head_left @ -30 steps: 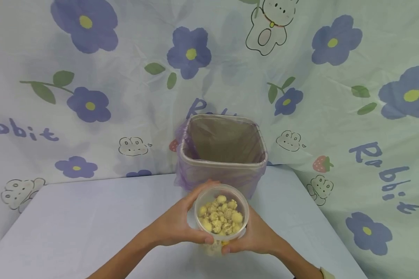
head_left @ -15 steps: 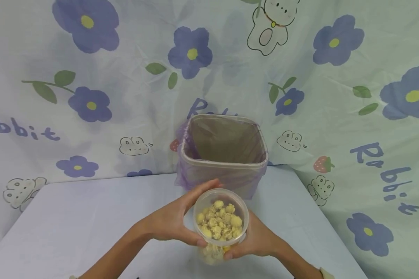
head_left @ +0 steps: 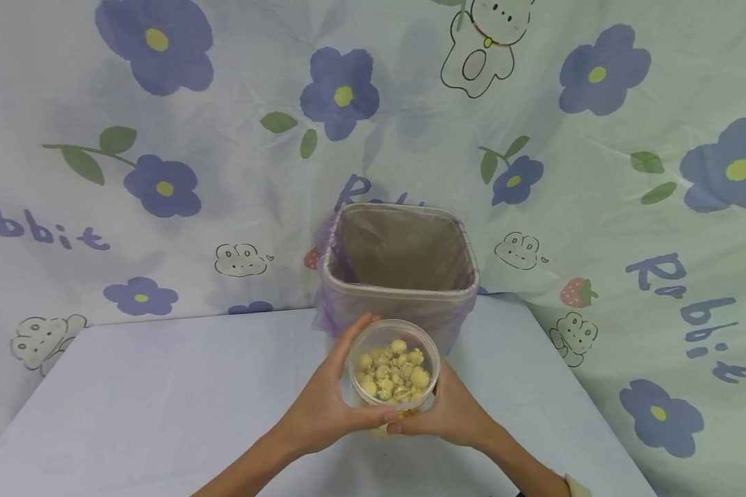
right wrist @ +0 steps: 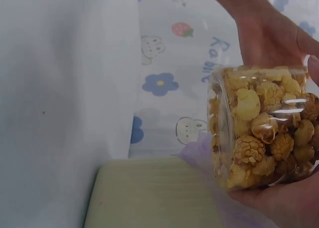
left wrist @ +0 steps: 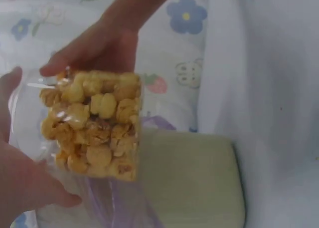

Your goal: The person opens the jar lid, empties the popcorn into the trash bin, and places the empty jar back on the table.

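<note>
A clear round jar of popcorn (head_left: 393, 373) is held between both hands above the white table, in front of the bin. My left hand (head_left: 323, 407) grips its left side, thumb along the near side. The right hand (head_left: 456, 411) grips the right side, its thumb near the left thumb. In the left wrist view the jar (left wrist: 94, 128) shows popcorn pieces through its wall. The right wrist view shows the jar's base (right wrist: 227, 133) off the table. Whether a clear lid covers the top I cannot tell.
A light rectangular bin (head_left: 404, 293) lined with a thin purple bag (head_left: 332, 310) stands behind the jar, against a floral cloth backdrop (head_left: 242, 179). The white tabletop (head_left: 161, 393) stretches to both sides. More cloth hangs at the right.
The jar dips slightly, then rises a little and moves toward the bin. My left thumb slides right along the jar's near side, closer to the right thumb. Both hands keep hold.
</note>
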Demonstrator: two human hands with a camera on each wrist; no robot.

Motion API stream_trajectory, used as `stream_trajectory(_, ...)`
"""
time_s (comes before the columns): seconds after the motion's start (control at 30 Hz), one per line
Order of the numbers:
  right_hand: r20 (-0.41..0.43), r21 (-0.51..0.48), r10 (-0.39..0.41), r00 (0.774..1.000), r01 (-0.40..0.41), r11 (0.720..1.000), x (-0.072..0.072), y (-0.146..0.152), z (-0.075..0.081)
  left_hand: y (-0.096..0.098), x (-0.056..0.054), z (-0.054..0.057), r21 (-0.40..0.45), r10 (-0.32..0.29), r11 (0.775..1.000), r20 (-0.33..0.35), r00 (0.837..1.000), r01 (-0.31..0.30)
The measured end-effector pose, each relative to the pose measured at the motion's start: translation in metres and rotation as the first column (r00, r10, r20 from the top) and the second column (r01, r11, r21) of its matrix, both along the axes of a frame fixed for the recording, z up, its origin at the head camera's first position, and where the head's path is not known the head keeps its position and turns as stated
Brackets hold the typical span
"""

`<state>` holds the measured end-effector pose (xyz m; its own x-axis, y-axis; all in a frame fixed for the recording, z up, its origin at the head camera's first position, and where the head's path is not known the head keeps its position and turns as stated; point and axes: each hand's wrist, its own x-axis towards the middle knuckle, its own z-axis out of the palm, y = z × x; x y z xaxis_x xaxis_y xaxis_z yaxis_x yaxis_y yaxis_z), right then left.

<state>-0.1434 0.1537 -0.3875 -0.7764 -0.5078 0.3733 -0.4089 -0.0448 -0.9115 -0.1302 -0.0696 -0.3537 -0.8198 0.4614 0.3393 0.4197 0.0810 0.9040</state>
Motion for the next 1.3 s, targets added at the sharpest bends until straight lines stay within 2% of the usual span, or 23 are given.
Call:
stream_trajectory(0.07, 0.011, 0.001, 0.001, 1.0, -0.001, 1.0, -0.001, 0.001, -0.001, -0.003, -0.001, -0.001, 0.0, -0.033, 0.999, -0.009, 0.999, 0.033)
stream_trajectory(0.13, 0.025, -0.014, 0.037, 0.999, -0.036, 0.999, -0.001, 0.002, -0.001, -0.008, -0.006, 0.0, 0.003, -0.111, 0.994, -0.006, 0.994, 0.111)
stream_trajectory(0.2, 0.037, -0.03, 0.086, 0.996, -0.085, 0.996, -0.001, 0.003, -0.002, -0.014, -0.011, 0.001, 0.004, -0.195, 0.981, 0.001, 0.981, 0.195)
stream_trajectory(0.3, 0.034, -0.04, 0.164, 0.986, -0.163, 0.986, -0.001, 0.005, -0.001, -0.019, -0.017, 0.005, 0.008, -0.29, 0.957, 0.053, 0.956, 0.29)
stream_trajectory(0.4, 0.017, -0.027, 0.19, 0.982, -0.189, 0.982, -0.001, 0.004, -0.001, -0.02, -0.019, 0.007, 0.004, -0.319, 0.947, 0.084, 0.944, 0.32)
stream_trajectory(0.5, 0.006, -0.027, 0.19, 0.982, -0.19, 0.981, -0.002, 0.004, -0.001, -0.019, -0.018, 0.006, 0.003, -0.284, 0.959, 0.07, 0.956, 0.285)
stream_trajectory(0.57, 0.007, -0.034, 0.179, 0.984, -0.179, 0.983, -0.003, 0.002, -0.001, -0.016, -0.015, 0.004, 0.0, -0.216, 0.976, 0.039, 0.976, 0.216)
stream_trajectory(0.67, 0.01, -0.041, 0.136, 0.991, -0.135, 0.99, -0.003, 0.0, -0.001, -0.009, -0.007, 0.002, -0.004, -0.077, 0.997, 0.028, 0.997, 0.077)
stream_trajectory(0.77, 0.009, -0.036, 0.074, 0.997, -0.074, 0.997, -0.003, -0.003, -0.001, -0.002, 0.002, 0.003, -0.027, 0.052, 0.998, 0.039, 0.998, -0.051)
stream_trajectory(0.87, 0.014, -0.037, 0.047, 0.999, -0.047, 0.998, -0.002, -0.004, -0.001, -0.001, 0.006, 0.006, -0.049, 0.077, 0.996, 0.035, 0.996, -0.076)
stream_trajectory(0.93, 0.021, -0.047, 0.064, 0.998, -0.063, 0.997, -0.002, -0.003, -0.001, -0.005, 0.004, 0.009, -0.056, 0.036, 0.998, 0.019, 0.999, -0.035)
stream_trajectory(1.03, 0.029, -0.068, 0.123, 0.992, -0.121, 0.99, -0.001, -0.001, -0.001, -0.016, -0.002, 0.013, -0.066, -0.083, 0.994, -0.002, 0.997, 0.083)
stream_trajectory(1.17, 0.016, -0.065, 0.197, 0.98, -0.196, 0.979, 0.002, 0.001, -0.001, -0.028, -0.009, 0.018, -0.087, -0.227, 0.969, 0.036, 0.973, 0.23)
stream_trajectory(1.3, 0.018, -0.041, 0.233, 0.972, -0.233, 0.972, 0.005, 0.002, 0.0, -0.029, -0.009, 0.019, -0.087, -0.278, 0.955, 0.08, 0.957, 0.285)
